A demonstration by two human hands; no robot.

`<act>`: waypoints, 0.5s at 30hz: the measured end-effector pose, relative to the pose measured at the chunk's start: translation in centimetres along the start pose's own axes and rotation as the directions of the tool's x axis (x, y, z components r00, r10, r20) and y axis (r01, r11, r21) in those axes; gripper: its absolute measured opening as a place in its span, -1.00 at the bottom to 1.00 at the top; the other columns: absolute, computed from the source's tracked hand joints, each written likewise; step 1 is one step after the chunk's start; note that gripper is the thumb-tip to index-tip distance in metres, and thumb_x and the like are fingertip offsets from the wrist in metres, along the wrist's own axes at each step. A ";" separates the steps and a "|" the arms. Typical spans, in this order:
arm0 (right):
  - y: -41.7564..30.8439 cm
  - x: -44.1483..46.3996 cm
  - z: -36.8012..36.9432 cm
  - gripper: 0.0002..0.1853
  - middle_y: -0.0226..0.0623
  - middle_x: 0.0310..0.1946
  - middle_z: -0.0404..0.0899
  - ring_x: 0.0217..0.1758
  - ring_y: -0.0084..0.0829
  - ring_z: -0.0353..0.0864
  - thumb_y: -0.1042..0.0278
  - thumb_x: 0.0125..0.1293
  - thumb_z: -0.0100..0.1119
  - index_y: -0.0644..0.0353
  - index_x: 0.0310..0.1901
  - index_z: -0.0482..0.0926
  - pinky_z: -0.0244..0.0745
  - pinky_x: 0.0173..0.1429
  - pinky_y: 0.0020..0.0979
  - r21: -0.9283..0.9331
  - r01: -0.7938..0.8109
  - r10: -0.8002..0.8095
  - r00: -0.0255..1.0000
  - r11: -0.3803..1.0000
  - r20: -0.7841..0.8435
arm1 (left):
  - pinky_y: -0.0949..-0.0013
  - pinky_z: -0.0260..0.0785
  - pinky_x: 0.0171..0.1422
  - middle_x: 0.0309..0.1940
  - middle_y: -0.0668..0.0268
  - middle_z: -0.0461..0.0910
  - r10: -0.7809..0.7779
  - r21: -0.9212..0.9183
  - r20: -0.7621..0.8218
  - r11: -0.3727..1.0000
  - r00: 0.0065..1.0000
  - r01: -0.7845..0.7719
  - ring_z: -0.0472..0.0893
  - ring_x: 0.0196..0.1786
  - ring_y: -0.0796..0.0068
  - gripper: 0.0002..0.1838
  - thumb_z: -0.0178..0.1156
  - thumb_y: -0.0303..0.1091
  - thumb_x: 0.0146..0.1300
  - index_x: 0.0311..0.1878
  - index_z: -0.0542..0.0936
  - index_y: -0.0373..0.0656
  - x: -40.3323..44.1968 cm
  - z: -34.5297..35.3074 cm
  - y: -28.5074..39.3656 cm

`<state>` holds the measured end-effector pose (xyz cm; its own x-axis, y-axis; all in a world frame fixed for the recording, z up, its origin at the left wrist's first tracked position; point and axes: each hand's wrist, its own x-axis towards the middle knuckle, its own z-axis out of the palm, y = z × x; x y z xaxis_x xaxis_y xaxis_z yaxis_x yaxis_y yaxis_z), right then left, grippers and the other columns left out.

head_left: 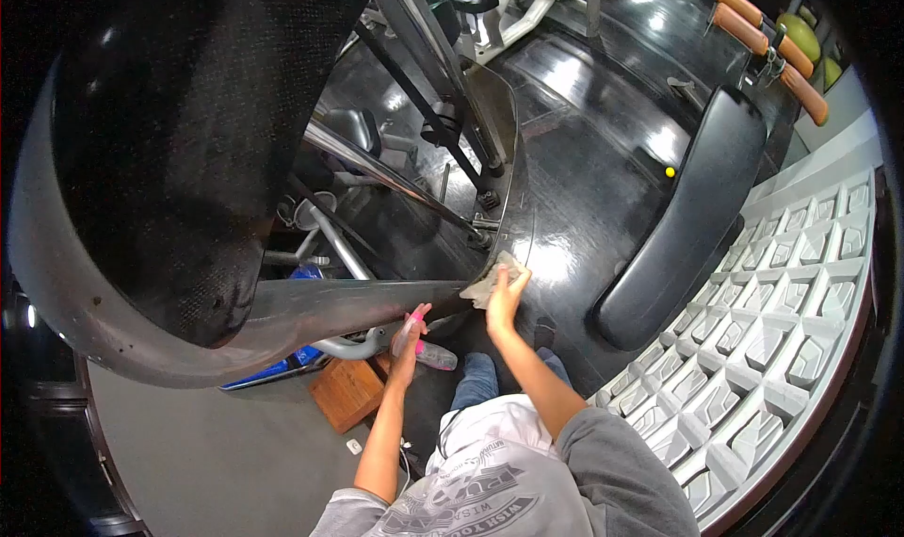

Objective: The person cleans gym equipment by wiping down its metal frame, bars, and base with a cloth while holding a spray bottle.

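My right hand [506, 303] presses a pale crumpled cloth [484, 286] against the end of a long, curved dark frame [377, 301] of a gym machine. Lower and to the left, my left hand [406, 347] grips a spray bottle [436, 355] with a pink nozzle and a clear body. The bottle hangs just below the frame's edge, above my legs. My left fingers are wrapped round its pink top, and the cloth partly hides my right fingertips.
A black padded bench [683, 221] stands on the right, beside a white panel with raised shapes [753, 349]. Metal bars and machine parts fill the upper middle. A wooden box [347, 392] sits at the lower left. Orange padded handles [741, 28] are at the upper right.
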<state>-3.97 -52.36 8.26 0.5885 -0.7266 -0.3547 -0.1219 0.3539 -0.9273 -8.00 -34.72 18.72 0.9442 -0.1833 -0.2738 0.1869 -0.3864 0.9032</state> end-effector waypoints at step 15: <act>7.3 2.8 1.0 -0.63 0.01 0.12 0.51 0.19 -0.05 0.50 0.20 0.42 0.08 0.14 0.16 0.34 0.33 0.28 -0.14 -0.083 -0.322 0.309 0.941 0.943 -0.136 | 0.33 -0.23 0.64 -0.27 0.42 0.41 -0.037 0.037 -0.046 0.999 0.998 0.038 0.43 -0.03 0.59 -0.29 -0.22 0.23 0.51 0.33 0.50 -0.20 0.1 0.1 -0.5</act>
<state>-2.38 -51.23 0.60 0.4078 -0.6545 -0.6367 -0.3705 0.5187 -0.7705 -8.07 -34.63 18.19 0.9483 -0.1270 -0.2910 0.2126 -0.4267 0.8790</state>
